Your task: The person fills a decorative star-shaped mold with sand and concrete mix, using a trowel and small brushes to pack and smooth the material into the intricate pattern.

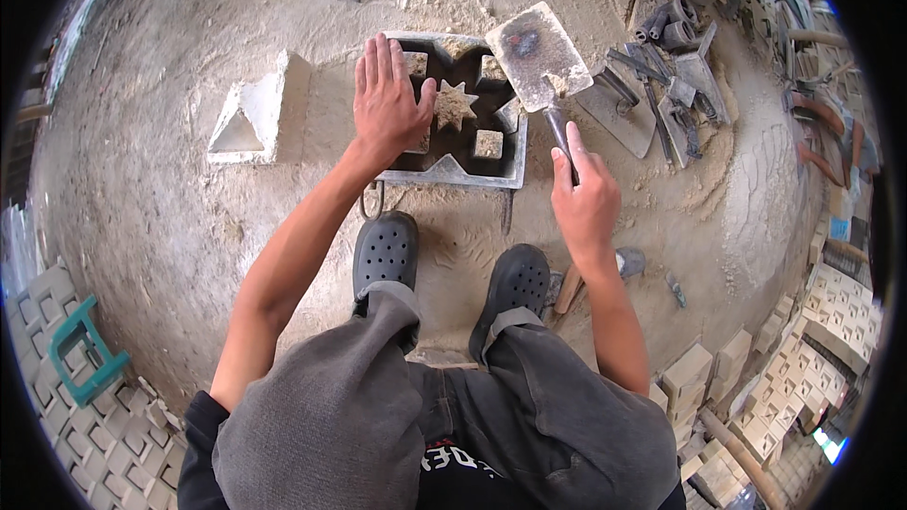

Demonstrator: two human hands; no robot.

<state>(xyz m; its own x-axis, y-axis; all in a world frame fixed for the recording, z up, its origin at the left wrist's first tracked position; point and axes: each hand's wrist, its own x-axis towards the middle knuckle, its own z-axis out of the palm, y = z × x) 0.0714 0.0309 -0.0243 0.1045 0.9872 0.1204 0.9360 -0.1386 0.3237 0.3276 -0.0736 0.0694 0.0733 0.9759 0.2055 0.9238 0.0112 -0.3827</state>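
Laying our left hand (385, 99) flat across the left side of the grey metal mould (482, 179), we are resting the fingers nearly straight and close together, with the thumb sticking out; that hand is gripping nothing, and we cannot tell how hard it is pushing; our right hand (586, 196) is curling its fingers around the dark handle (559, 132) of a trowel (539, 52), the pointing finger lying along it; the square blade is hanging by the mould's far right corner, and we cannot tell if the 2 are touching.

The mould is sitting on the dusty floor (312, 217), just past our 2 grey shoes (385, 250); in its middle, 1 star-shaped block (454, 107) is standing with sandy crumbs on top.

For doing this well, we are thinking the left palm should be lying flat, with its fingers well away from the blade; the trowel should be moving gently, so we are not bumping the star's points.

For writing, we are seeing white and red letters on our dark shirt (453, 486); folds are hiding some; we are finding no readable label on the mould or trowel.
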